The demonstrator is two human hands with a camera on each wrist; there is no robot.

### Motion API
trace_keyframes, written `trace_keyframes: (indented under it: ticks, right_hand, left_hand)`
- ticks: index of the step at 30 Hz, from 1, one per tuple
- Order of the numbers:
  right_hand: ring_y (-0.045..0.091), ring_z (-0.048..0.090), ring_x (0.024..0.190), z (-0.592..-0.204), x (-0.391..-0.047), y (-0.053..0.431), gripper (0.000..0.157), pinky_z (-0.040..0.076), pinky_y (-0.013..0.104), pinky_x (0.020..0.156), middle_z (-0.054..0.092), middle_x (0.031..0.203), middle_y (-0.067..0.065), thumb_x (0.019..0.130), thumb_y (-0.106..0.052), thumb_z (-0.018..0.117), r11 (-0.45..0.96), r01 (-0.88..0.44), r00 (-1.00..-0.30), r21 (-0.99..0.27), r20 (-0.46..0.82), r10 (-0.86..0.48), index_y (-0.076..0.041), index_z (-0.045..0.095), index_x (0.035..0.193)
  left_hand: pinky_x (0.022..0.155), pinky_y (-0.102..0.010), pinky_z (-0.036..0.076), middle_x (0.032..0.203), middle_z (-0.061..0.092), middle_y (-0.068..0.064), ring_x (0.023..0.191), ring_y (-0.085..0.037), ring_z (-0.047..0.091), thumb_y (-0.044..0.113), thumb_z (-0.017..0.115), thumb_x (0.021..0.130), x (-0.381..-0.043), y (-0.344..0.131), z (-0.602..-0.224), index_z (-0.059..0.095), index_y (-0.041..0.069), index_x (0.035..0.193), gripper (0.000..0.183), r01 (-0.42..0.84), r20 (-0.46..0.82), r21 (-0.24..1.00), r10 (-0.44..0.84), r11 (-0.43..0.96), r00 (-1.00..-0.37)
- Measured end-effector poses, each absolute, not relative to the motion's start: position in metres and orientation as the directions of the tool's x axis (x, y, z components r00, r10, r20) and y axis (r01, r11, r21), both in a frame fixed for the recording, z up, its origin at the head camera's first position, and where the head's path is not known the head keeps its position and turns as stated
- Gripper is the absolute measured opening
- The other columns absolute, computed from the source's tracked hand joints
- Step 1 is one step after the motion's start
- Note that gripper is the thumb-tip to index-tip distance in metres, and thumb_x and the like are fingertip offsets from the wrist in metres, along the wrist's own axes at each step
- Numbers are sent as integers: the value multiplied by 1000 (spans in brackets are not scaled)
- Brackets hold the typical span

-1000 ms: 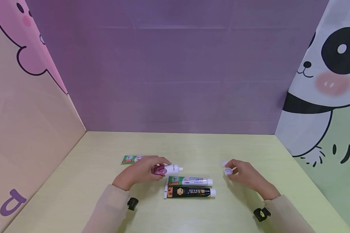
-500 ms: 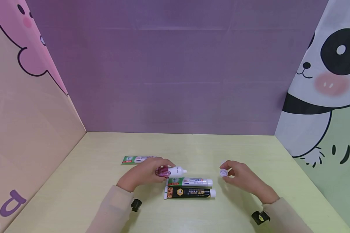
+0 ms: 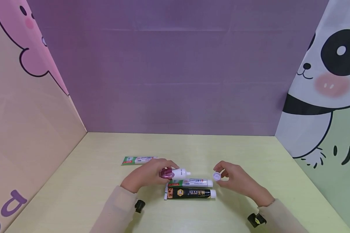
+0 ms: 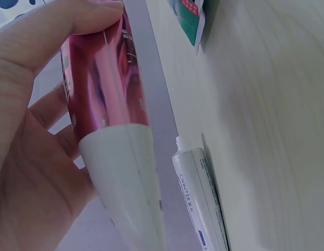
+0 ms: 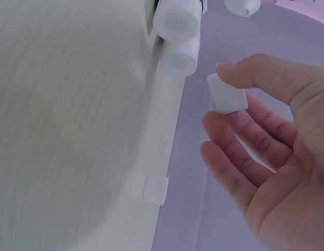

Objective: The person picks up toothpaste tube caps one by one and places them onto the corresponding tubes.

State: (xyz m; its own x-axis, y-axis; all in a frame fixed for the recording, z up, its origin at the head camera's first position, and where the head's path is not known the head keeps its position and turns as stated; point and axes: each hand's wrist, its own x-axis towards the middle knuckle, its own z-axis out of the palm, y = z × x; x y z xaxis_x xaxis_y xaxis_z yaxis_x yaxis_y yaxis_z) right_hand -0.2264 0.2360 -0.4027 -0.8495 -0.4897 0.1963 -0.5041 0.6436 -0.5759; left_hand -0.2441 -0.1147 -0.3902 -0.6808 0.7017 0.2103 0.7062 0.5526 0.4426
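Observation:
My left hand (image 3: 145, 174) grips a maroon-and-white toothpaste tube (image 3: 179, 174), held above the table with its bare nozzle pointing right. In the left wrist view, the thumb lies across the shiny red part of the tube (image 4: 107, 89). To the right, my right hand (image 3: 237, 181) pinches a small white cap (image 3: 217, 176), its hollow side facing the tube. A gap separates cap and nozzle. Below the left hand lie a green-and-white toothpaste tube (image 3: 192, 183) and a black toothpaste tube (image 3: 191, 193), both with white caps on.
Another green-and-white tube (image 3: 137, 160) lies behind the left hand; its uncapped nozzle (image 4: 180, 142) shows in the left wrist view. A loose white cap (image 5: 155, 189) sits on the table (image 3: 105, 207). A purple panel (image 3: 180, 81) stands along the back.
The right hand has moved left with the cap, while the left hand has moved slightly right with the maroon-and-white tube. The gap between them has narrowed. The tubes on the table stay put.

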Motion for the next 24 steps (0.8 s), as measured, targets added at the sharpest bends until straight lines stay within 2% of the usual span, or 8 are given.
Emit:
trace_keyframes:
  ticks: [4, 14, 24]
  right_hand:
    - [12, 61, 87, -402, -226, 232, 29, 54, 38, 78, 63, 99, -6, 83, -8, 79, 645, -515, -845, -565, 211, -491, -12, 61, 106]
    - [14, 58, 87, -401, -225, 223, 31, 53, 35, 79, 60, 96, -9, 81, -7, 82, 650, -547, -832, -528, 256, -492, -14, 61, 102]
    - [14, 63, 92, -402, -223, 217, 29, 55, 33, 82, 60, 99, -6, 81, -5, 82, 579, -593, -795, -560, 293, -532, -10, 64, 103]
  left_hand:
    - [76, -25, 50, 108, 66, 2, 86, -10, 55, 4, 78, 84, -243, -112, -389, 69, 14, 122, 41, 699, 194, 459, 706, 549, -682]
    - [76, -24, 51, 109, 66, 3, 86, -9, 56, 6, 78, 83, -244, -105, -389, 68, 16, 124, 43, 693, 174, 473, 713, 544, -679]
    - [78, -23, 51, 107, 65, 7, 87, -8, 56, 11, 81, 84, -243, -95, -388, 68, 20, 125, 44, 690, 155, 482, 722, 541, -674]
